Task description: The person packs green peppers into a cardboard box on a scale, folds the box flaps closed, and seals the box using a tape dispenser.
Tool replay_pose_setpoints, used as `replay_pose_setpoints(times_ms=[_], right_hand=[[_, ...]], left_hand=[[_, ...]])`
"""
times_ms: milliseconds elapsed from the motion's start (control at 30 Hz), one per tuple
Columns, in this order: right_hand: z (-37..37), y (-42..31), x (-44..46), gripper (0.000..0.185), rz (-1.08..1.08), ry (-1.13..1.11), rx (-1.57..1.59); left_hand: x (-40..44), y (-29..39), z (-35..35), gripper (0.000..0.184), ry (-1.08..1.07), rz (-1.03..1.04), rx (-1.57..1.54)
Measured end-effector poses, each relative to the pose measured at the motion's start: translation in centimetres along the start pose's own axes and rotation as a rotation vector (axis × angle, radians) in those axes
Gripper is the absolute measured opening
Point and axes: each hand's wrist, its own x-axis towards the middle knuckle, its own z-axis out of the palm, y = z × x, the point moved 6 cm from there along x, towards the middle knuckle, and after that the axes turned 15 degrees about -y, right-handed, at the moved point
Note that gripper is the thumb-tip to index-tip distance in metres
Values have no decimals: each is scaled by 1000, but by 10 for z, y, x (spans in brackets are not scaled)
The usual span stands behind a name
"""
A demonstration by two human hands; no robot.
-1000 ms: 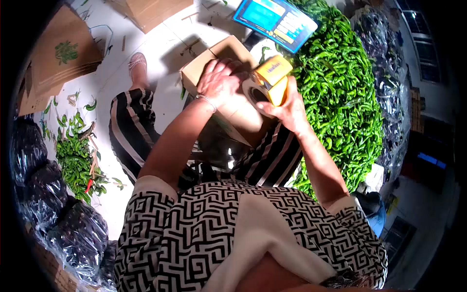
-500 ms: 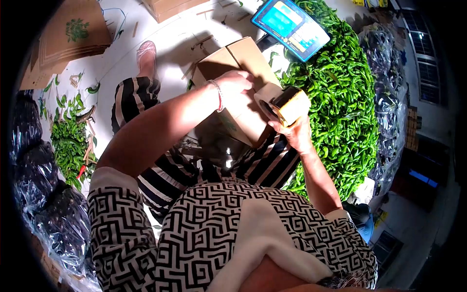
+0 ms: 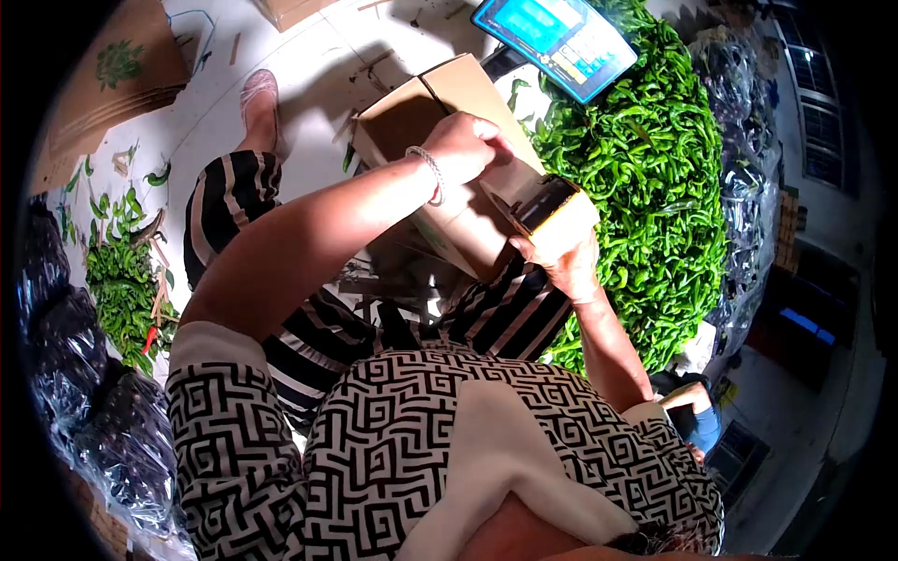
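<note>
A closed cardboard box [image 3: 468, 89] stands tilted in front of my striped knees. My right hand [image 3: 571, 262] is wrapped round a tape dispenser [image 3: 550, 208] with a dark front and yellow edges, held against the box's right end. My left hand [image 3: 465, 150], with a bracelet at its wrist, is over the box top, fingers curled in a pinch. A tan strip of packing tape [image 3: 514, 176] appears to stretch from the dispenser to those fingers; its end is hidden by them.
A large heap of green peppers [image 3: 655, 196] lies to the right, beside a blue-framed scale display [image 3: 557, 42]. Flattened cartons [image 3: 131, 75] are stacked at upper left. Loose peppers [image 3: 122, 271] and dark plastic-wrapped bags [image 3: 65, 327] lie at left. Another person's arm [image 3: 687, 400] shows at lower right.
The box has shifted slightly up and left in view. My left hand has moved slightly up; the dispenser has turned in my right hand, showing more of its dark front.
</note>
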Motion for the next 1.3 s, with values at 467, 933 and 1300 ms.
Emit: replay_pose_setpoints(times_ms=[467, 933, 1300], right_hand=[[-5, -15, 1, 67, 83, -3, 128], [4, 23, 1, 84, 29, 0, 60], [1, 6, 2, 81, 7, -15, 27]], left_hand=[[-29, 45, 20, 10, 278, 342, 894], [-29, 49, 11, 19, -381, 132, -35], [-24, 50, 8, 10, -36, 258, 233]])
